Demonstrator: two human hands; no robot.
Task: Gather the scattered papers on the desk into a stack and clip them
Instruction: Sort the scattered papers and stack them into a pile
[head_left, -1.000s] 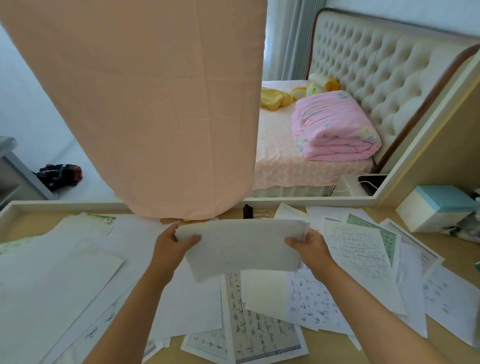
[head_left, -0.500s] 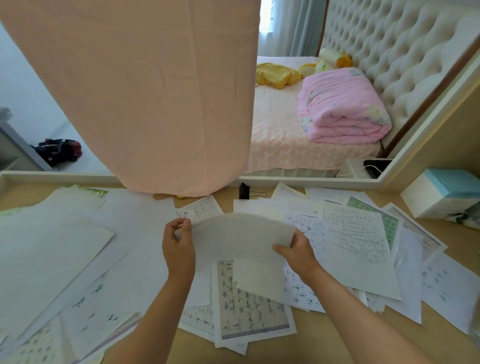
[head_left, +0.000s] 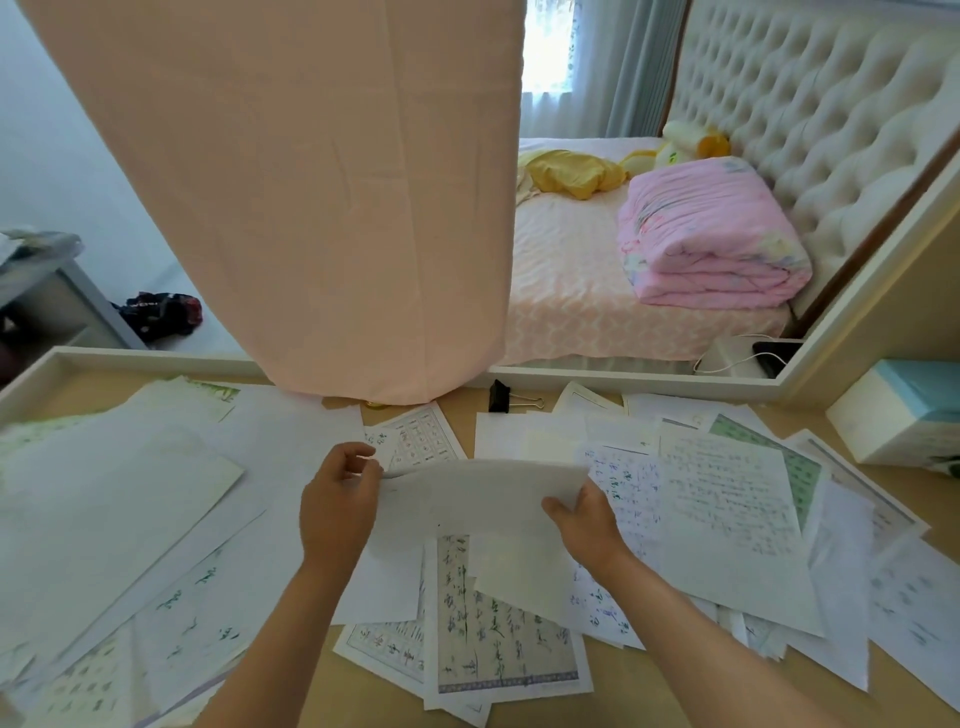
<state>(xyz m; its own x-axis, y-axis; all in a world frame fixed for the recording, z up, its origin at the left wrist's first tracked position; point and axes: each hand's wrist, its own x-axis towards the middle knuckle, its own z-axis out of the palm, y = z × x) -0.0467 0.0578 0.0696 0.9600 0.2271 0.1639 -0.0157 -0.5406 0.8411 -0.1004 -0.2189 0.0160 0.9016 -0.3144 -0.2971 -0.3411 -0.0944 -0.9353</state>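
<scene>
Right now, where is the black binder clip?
In the head view, the clip lies on the desk's far edge, just right of the hanging pink cloth, beyond the sheet held in both hands.

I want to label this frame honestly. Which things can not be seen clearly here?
All in the head view:
- Held paper: how many sheets, unclear; its underside faces away.
- Left hand and right hand: fingertips behind the paper, hidden.
- Handwriting on the scattered papers: too small and blurred to read.
- Binder clip: partly hidden by a sheet in front.
- Desk: cut off by the frame edges.

Paper-strewn desk (head_left: 654, 691), binder clip (head_left: 500, 397)
</scene>
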